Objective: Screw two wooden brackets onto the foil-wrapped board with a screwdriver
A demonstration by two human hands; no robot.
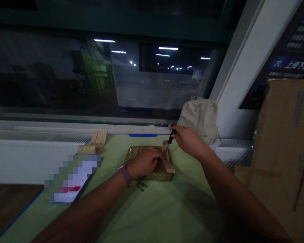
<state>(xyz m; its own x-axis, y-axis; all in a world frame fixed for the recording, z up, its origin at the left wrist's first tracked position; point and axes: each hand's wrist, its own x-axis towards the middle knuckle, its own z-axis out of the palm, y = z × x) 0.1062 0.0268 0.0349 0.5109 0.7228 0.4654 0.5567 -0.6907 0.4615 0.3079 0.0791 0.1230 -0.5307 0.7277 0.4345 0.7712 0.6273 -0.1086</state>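
My right hand is closed around the black handle of a screwdriver, whose shaft slants down to the left. The screwdriver's tip meets a light wooden piece that lies on a box wrapped in shiny brown tape. My left hand, with a band on its wrist, rests over the box. Its fingers are pinched together at the wooden piece, right by the tip; what is between them is too small to make out. Several small dark screws lie on the green table just in front of the box.
Other wooden pieces stand at the table's far left corner, behind a blurred booklet. A pale backpack leans by the window beyond the table. Cardboard stands close on the right. White radiators line the wall.
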